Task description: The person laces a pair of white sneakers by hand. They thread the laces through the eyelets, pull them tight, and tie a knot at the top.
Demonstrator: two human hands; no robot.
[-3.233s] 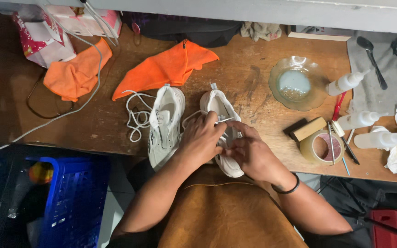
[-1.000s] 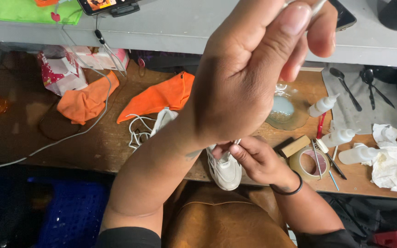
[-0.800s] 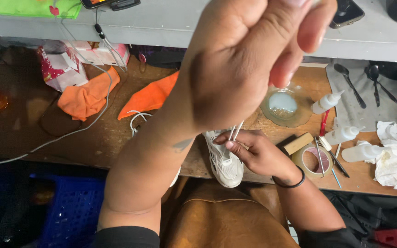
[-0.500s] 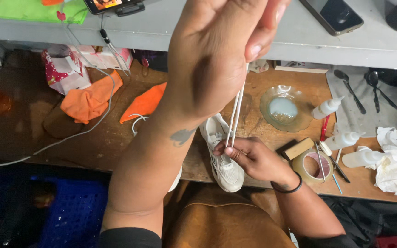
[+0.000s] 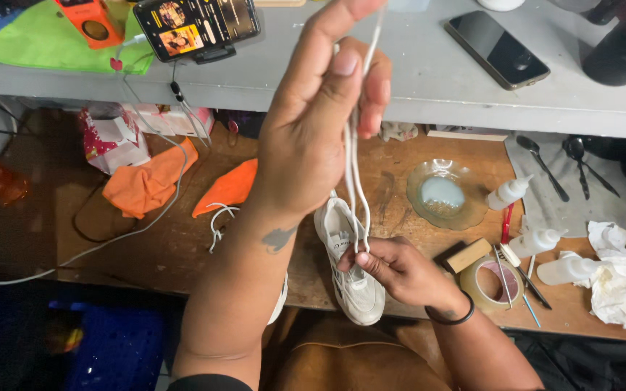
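- The left hand is holding both strands of a white shoelace pinched shut between thumb and fingers, raised high above the bench; half a second ago it was filling more of the view, so the arm is now reaching further from the camera.
- The shoelace is running taut and nearly vertical from the raised pinch down to the white sneaker; the visible run is longer than a moment ago, which suggests that slack is being drawn up through the eyelets.
- The right hand is resting on the sneaker's upper, its thumb and forefinger closed on the lace where it leaves the shoe, much as it was half a second ago.
- The sneaker is lying on the front edge of the wooden bench, toe toward the person, between the two forearms.
- A loose second lace is lying just left of the forearm, beside an orange cloth.
- A glass dish, squeeze bottles and a tape roll are standing to the right, well apart from both hands.
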